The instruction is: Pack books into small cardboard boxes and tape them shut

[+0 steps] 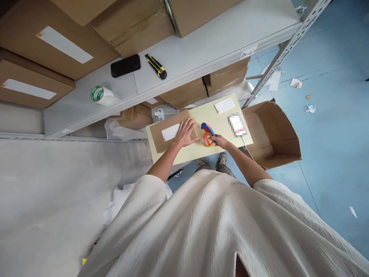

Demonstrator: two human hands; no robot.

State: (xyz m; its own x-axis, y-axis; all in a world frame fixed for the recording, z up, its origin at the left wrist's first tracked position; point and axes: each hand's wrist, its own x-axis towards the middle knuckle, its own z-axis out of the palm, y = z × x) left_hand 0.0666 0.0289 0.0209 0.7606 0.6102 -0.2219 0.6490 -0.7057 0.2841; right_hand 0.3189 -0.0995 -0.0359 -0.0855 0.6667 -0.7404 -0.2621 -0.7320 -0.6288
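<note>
A brown cardboard box (159,133) with a white label (170,132) lies on the pale yellow tabletop (198,152). Across the box's right end my left hand (186,132) rests flat, its fingers spread. My right hand (220,141) grips a tape dispenser (206,137), blue and orange with a roll of tape on it, close to the box's right edge. Whether the dispenser touches the box I cannot tell. On the tabletop to the right are a blank-looking white card (224,105) and a phone (237,125) with a blurred screen and a cable.
A grey shelf (184,65) runs behind the table, holding cartons (57,50), a dark phone (125,65), a utility knife (156,66) and a tape roll (102,95). An open carton (272,132) stands right of the table. Scraps (296,83) litter the blue floor.
</note>
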